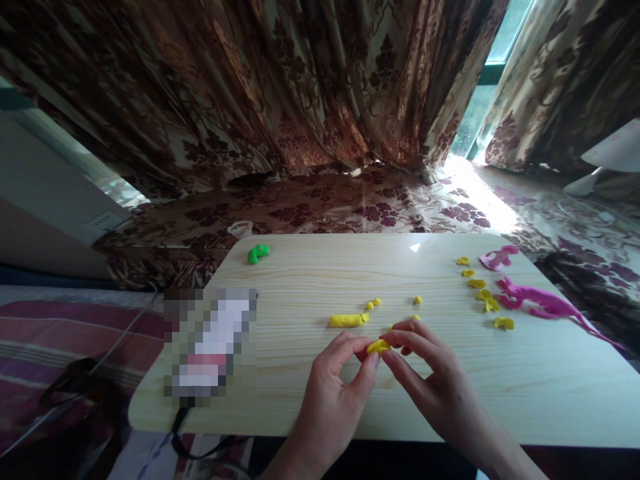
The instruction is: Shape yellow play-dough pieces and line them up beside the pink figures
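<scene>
Between my two hands, above the front middle of the table, is a small flattened piece of yellow modelling clay (379, 347). My left hand (337, 380) pinches its left end between thumb and fingers. The thumb and fingertips of my right hand (433, 363) close on its right side. Just beyond them lies a yellow clay roll (347, 321) with a ragged right end. Small yellow clay balls (377, 302) sit behind the roll, and another yellow ball (418, 300) lies farther right. Part of a yellow bit shows behind my right fingers.
Several shaped yellow clay pieces (477, 284) line the right side, beside a magenta clay lizard-like figure (545, 302) and a pink clay figure (500, 257). A green clay piece (258, 253) lies back left. A blurred-out object (215, 347) with a black strap occupies the table's left side.
</scene>
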The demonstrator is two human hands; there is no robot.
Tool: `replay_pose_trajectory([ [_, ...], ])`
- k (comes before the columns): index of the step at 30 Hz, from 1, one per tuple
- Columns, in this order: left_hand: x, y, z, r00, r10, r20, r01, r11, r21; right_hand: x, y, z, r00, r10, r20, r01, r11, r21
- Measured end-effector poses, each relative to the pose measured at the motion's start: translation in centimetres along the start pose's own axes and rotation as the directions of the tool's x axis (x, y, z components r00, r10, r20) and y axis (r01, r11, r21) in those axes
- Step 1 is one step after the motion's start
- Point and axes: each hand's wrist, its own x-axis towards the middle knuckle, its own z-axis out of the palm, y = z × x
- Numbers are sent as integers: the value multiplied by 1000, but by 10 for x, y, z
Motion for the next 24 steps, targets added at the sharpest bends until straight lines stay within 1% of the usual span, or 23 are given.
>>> replay_pose_trajectory([
  [4, -2, 1, 2, 999, 49, -22, -48, 997, 66, 0, 0, 2, 999, -16, -33, 16, 1000, 19],
  [12, -7, -1, 2, 995, 103, -14, -98, 975, 200, -4, 3, 6, 992, -73, -99, 76, 997, 26],
  [15, -7, -3, 4, 994, 107, -37, -98, 978, 183, -4, 1, 7, 987, -78, -138, 81, 997, 18],
  [18, -8, -4, 6, 995, 76, -71, -67, 989, 129, -4, 0, 6, 986, -59, -153, 66, 997, 40],
  [21, -9, -5, 6, 995, 65, -74, -59, 995, 82, -4, -1, 4, 994, -34, -105, 40, 998, 53],
  [24, -9, -4, 5, 995, 71, -71, -66, 995, 78, -6, 0, -1, 996, -50, -68, 51, 999, 7],
])
